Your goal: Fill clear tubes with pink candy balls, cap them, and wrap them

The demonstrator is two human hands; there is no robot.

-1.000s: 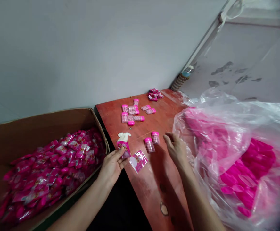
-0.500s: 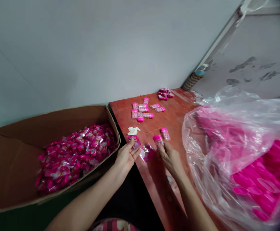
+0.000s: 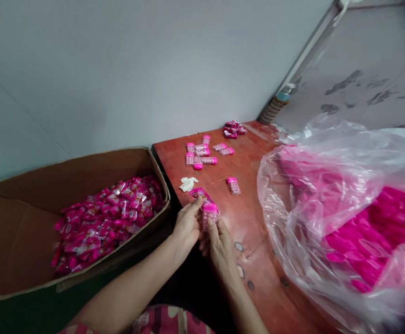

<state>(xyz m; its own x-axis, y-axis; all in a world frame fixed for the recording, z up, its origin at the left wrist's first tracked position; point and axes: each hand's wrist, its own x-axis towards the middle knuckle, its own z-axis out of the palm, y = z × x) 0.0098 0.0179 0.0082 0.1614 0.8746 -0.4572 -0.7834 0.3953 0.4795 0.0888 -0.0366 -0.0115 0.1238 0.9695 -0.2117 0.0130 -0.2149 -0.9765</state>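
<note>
My left hand (image 3: 187,226) is closed on a pink printed clear wrapper (image 3: 197,192), pinching it between thumb and fingers. In my right hand (image 3: 221,245) is a small clear bottle (image 3: 210,214) with a pink cap and pale pink balls inside, gripped near its lower end. The bottle is held upright against the wrapper; whether it is inside cannot be made out. Both hands meet above the table's left edge. Beyond them, another capped bottle (image 3: 233,185) lies alone, and a crumpled white scrap (image 3: 188,183) sits by the wrapper.
A cardboard box (image 3: 161,178) of pink wrapped packs stands left. Several bottles (image 3: 201,150) lie farther back on the red table (image 3: 251,213), near a pile of wrapped packs (image 3: 234,129). A clear plastic bag (image 3: 275,204) of pink pieces fills the right, with a spray bottle (image 3: 275,104) behind.
My right hand has brought its bottle left to my left hand and the wrapper. The printed wrapper that lay between my hands no longer shows on the table. The view has shifted slightly.
</note>
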